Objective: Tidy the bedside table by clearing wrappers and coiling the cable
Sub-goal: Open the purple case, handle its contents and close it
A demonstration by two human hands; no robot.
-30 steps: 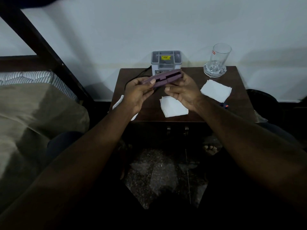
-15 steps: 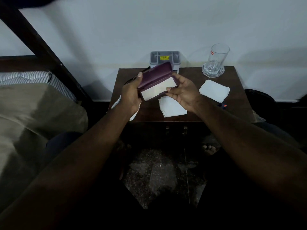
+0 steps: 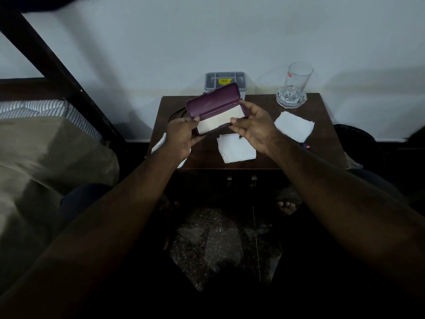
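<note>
Gripping an open purple case (image 3: 213, 100) w/ both hands, above the middle of the bedside table (image 3: 322, 146): left hand (image 3: 181, 137) curled round the left end, right hand (image 3: 255, 127) pinching the right end of the lower half btw thumb and fingers. Looks a rigid hard shell, light, smooth, w/ rounded corners and a pale flat lining inside; prob. safest held by the short ends, as here, to stop the lid flopping. Left to clear, judging by the tabletop: three flat white wrappers, one (image 3: 236, 149) near the front edge at the middle, one (image 3: 294, 125) toward the right edge, a third (image 3: 159, 143) hanging over the front left corner, partly hidden under the left hand. Thin, soft, near weightless squares (paper or tissue, cannot tell which); likely to skid on the polished dark wood, so pinch at a corner or slide to the table edge and lift from there. Not yet coiled: thin black cable (image 3: 177, 112), looping at the back left corner, mostly hidden behind the case; prob. limp but a bit springy, so take near one end and wind in loose loops. Also at the back edge: grey divided plastic organiser (image 3: 226, 79) at the middle, clear tumbler (image 3: 296, 84) on a cut-glass dish (image 3: 291, 101) at the back right corner, both breakable, so no room for careless elbows.
</note>
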